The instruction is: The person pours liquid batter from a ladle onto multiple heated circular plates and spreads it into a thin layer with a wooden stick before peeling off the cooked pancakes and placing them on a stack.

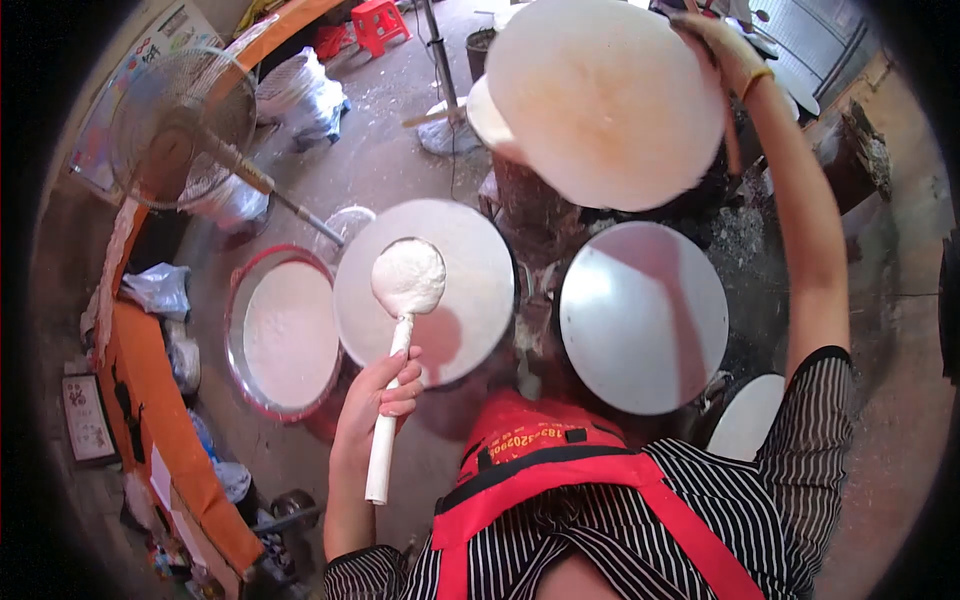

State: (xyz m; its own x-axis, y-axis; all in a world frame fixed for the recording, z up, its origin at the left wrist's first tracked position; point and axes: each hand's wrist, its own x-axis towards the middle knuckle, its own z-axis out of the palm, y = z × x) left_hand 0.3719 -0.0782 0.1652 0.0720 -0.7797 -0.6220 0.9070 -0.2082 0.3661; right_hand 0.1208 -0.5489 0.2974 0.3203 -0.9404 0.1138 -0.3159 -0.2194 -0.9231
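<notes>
My left hand (pixel 390 394) grips the white handle of a ladle (pixel 409 277), whose bowl is full of thick pale batter. The ladle hangs over a round metal griddle plate (pixel 484 300) and throws a shadow on it. Beside that plate, a red-rimmed basin (pixel 289 337) holds more of the batter. Far out at the upper right, my right hand (pixel 720 52) holds the edge of a large, thin round pancake (pixel 600 105), lightly browned in the middle. A second round griddle plate (pixel 622 330), shiny and bare, lies below the pancake, crossed by my arm's shadow.
A standing fan (pixel 187 135) leans in at the left near an orange-edged counter (pixel 150 375). Another pale round (pixel 491 112) shows partly behind the pancake. A white disc (pixel 750 420) lies by my right elbow. A red stool (pixel 379 26) stands at the back.
</notes>
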